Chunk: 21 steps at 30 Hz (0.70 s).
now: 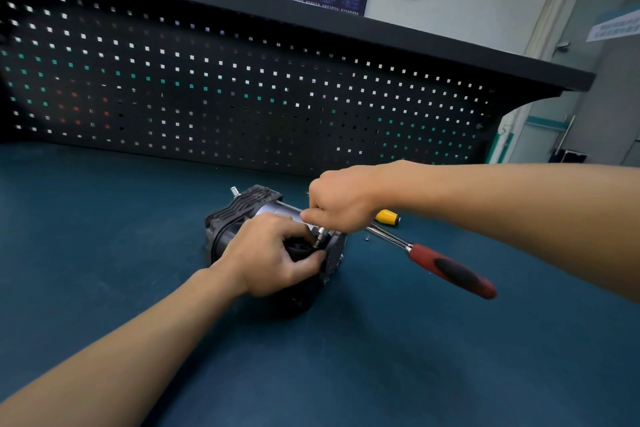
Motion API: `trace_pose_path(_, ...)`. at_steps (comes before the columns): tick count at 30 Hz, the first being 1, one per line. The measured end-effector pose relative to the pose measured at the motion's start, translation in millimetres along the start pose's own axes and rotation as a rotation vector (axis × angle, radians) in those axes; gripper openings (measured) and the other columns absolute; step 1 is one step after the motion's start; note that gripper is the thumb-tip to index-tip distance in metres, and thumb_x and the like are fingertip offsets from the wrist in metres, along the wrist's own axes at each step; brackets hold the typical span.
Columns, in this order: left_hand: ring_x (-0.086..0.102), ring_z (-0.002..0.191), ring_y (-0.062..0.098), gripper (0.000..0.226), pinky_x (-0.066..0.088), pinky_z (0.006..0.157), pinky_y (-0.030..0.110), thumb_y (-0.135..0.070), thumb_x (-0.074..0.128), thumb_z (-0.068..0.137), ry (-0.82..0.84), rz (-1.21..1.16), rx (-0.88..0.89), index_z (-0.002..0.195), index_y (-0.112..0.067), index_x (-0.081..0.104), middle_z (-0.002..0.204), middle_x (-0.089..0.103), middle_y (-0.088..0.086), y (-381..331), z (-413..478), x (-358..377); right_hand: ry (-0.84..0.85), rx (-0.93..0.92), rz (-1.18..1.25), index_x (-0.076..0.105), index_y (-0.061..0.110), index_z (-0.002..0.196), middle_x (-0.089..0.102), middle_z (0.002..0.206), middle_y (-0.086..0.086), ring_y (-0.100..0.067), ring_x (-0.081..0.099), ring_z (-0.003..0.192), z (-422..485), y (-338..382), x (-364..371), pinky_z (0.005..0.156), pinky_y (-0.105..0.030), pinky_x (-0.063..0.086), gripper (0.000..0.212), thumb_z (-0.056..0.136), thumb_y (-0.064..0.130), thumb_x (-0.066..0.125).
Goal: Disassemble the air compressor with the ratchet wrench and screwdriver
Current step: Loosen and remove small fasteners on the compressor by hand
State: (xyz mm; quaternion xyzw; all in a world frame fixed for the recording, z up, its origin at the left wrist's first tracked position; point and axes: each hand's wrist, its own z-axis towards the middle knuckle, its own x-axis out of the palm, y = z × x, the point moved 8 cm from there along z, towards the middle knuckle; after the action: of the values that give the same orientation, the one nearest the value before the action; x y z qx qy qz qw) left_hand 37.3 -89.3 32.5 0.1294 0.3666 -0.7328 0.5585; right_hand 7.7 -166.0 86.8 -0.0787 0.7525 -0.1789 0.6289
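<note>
Two hands on the air compressor (242,210), which lies mid-way across the desk (121,253).
Left hand (273,253) grips its black near end; right hand (341,201), just beyond, pinches the ratchet wrench (450,270) near its head, red handle jutting right; yellow screwdriver (388,217) lies behind, before the pegboard (242,97).

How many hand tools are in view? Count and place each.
2. The red-and-black-handled steel ratchet wrench, its head on the black air compressor, is gripped by the right hand. The yellow-handled screwdriver lies behind that hand, partly hidden.
</note>
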Motion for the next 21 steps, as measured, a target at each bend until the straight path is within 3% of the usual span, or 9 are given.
trace_pose_path(5,0.044,0.058,0.014,0.037,0.044,0.054,0.037,-0.055,0.057,0.072,-0.007,0.017,0.006,0.067,-0.020,0.065,0.059,0.054,-0.006,-0.4,-0.1,-1.5,0.277,0.162,-0.016,0.052,0.006,0.069,0.052,0.069,-0.015,-0.026,0.042,0.053,8.8,-1.2,9.7,0.036,-0.020,0.032,0.032,0.097,0.013,0.039)
trace_pose_path(12,0.048,0.060,0.017,0.041,0.047,0.059,0.041,-0.057,0.055,0.072,0.008,0.012,-0.005,0.068,-0.019,0.068,0.059,0.057,-0.006,-2.0,-0.1,-1.7,0.406,0.279,0.122,0.053,0.007,0.078,0.053,0.072,-0.014,-0.018,0.035,0.035,13.1,-8.0,17.3,0.037,-0.017,0.028,0.024,0.094,0.013,0.036)
trace_pose_path(16,0.049,0.061,0.019,0.042,0.048,0.060,0.042,-0.058,0.054,0.071,0.012,0.011,-0.016,0.068,-0.018,0.068,0.059,0.057,-0.004,-0.9,-0.2,-1.2,0.382,0.245,0.070,0.051,0.007,0.069,0.055,0.060,-0.010,-0.020,0.039,0.037,13.0,-2.0,12.6,0.039,-0.021,0.031,0.029,0.094,0.010,0.036)
trace_pose_path(18,0.051,0.062,0.021,0.043,0.048,0.060,0.042,-0.058,0.054,0.072,0.016,0.013,-0.018,0.068,-0.018,0.068,0.060,0.059,-0.004,-0.8,-0.4,-1.1,0.344,0.189,-0.021,0.050,0.008,0.065,0.054,0.061,-0.011,-0.023,0.044,0.047,12.0,5.9,7.4,0.045,-0.027,0.035,0.033,0.095,0.008,0.037)
trace_pose_path(21,0.053,0.063,0.021,0.042,0.048,0.061,0.043,-0.058,0.054,0.072,0.023,0.014,-0.018,0.069,-0.018,0.069,0.061,0.061,-0.003,-1.1,-0.1,-0.5,0.224,0.141,-0.144,0.050,0.012,0.063,0.052,0.064,-0.006,-0.020,0.043,0.054,9.3,11.1,-1.0,0.044,-0.026,0.031,0.039,0.100,0.016,0.038)
